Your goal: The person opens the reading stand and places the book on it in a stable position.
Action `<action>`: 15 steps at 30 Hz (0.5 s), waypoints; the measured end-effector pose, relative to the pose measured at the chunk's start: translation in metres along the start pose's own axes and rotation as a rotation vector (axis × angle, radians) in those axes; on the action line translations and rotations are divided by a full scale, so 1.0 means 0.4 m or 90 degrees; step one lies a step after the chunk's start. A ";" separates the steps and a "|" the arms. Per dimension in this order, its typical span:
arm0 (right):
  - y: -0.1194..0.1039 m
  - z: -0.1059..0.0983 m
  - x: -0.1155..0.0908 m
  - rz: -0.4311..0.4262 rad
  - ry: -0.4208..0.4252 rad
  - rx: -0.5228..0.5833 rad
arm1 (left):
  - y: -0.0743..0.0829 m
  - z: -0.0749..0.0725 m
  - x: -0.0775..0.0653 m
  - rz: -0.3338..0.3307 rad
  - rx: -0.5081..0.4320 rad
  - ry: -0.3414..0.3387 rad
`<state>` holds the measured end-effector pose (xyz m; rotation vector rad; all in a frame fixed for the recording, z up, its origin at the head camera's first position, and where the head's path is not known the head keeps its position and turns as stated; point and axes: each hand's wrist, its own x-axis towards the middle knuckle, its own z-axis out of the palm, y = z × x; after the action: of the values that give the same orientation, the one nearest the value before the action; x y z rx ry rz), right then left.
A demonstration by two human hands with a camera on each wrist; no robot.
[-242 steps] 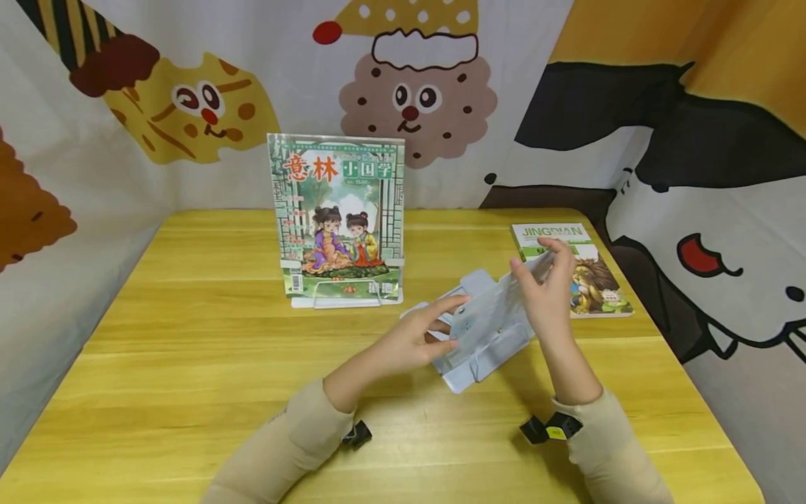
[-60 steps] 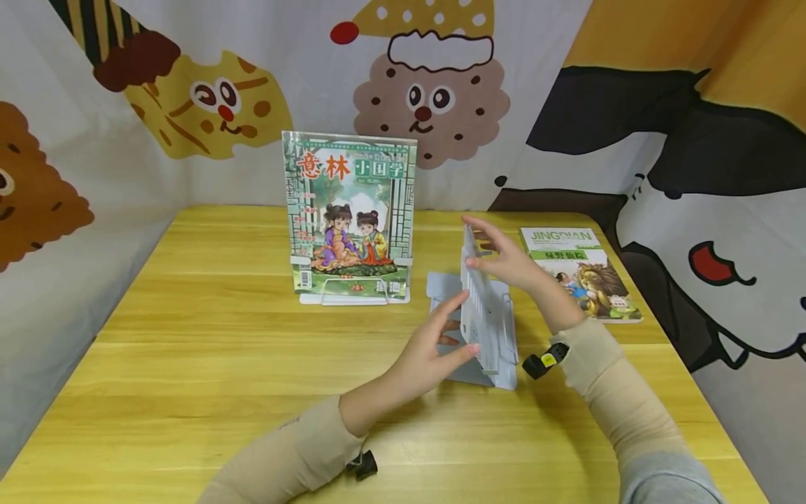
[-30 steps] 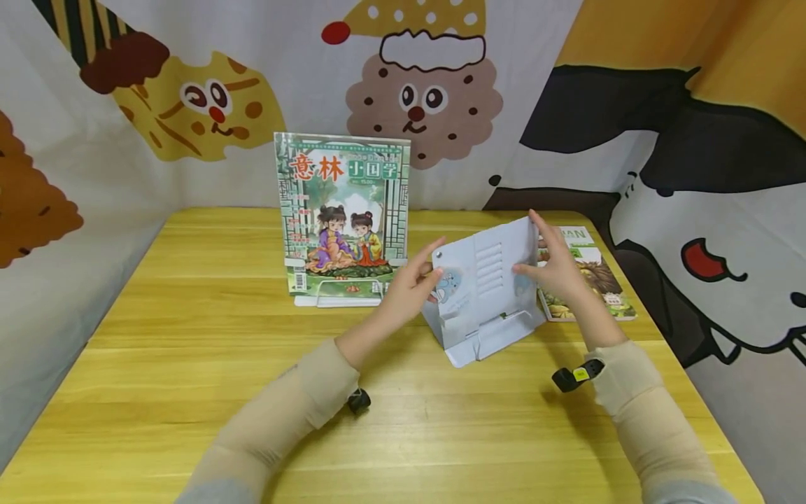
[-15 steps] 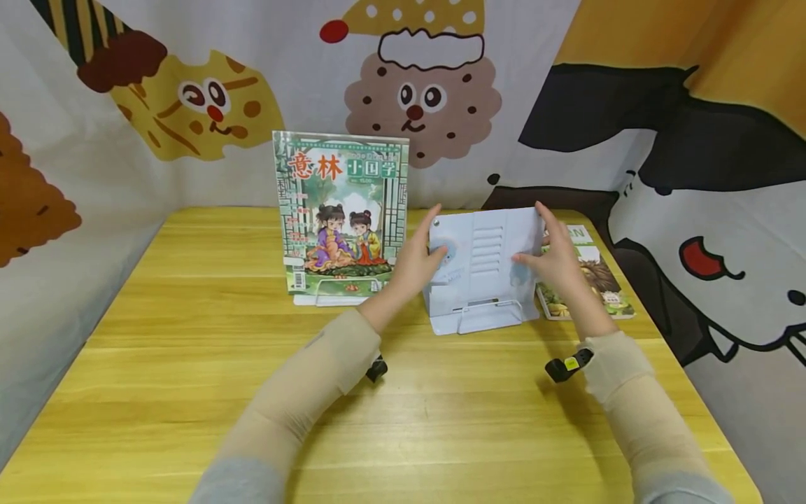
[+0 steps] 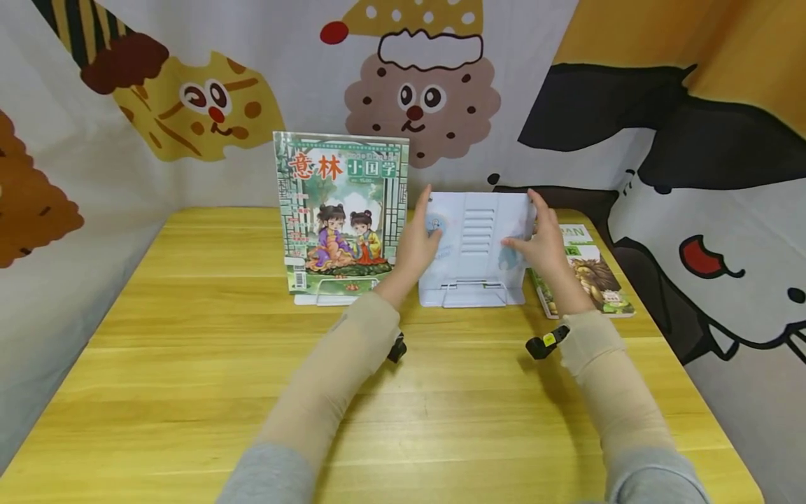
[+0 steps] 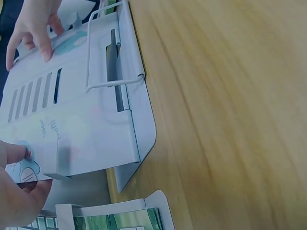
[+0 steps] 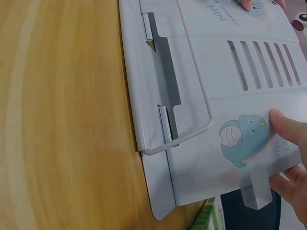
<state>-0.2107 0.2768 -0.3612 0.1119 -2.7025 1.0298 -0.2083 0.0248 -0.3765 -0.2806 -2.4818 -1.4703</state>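
Observation:
A pale white-blue book stand (image 5: 450,264) stands upright on the table, its slotted back panel facing me. My left hand (image 5: 415,243) holds its left edge, thumb on the front and fingers going behind. At the opposite edge my right hand (image 5: 549,246) grips the panel the same way, as the right wrist view shows with the thumb (image 7: 285,125) beside a blue dinosaur print (image 7: 247,139). A wire bar (image 6: 88,57) sits folded up against the lower front. The stand's rear support is hidden behind the panel.
To the left, a green magazine (image 5: 343,210) leans on another white stand (image 5: 305,301), very near my left hand. A lion-cover book (image 5: 598,280) lies flat at right, partly behind my right hand. A cartoon-print curtain (image 5: 252,189) hangs behind the wooden table (image 5: 189,364).
Earlier the stand lay partly folded and tilted. Both hands raised its panel, turned it to face front, and moved it back and slightly left beside the magazine.

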 end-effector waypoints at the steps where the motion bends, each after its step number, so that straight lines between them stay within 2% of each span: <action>1: 0.000 0.001 0.003 0.002 0.001 -0.002 | -0.001 0.001 0.004 -0.001 0.000 0.000; 9: 0.000 0.012 0.014 0.007 0.009 -0.006 | -0.003 0.005 0.013 -0.007 -0.003 0.009; 12: 0.004 0.014 0.005 -0.004 0.002 -0.009 | 0.006 0.001 0.002 -0.009 -0.008 0.000; 15: 0.011 0.004 -0.018 -0.013 -0.007 0.007 | 0.021 -0.003 -0.024 -0.005 0.005 -0.027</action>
<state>-0.2047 0.2788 -0.3672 0.1476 -2.7009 1.0411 -0.1966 0.0273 -0.3720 -0.3047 -2.5247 -1.4715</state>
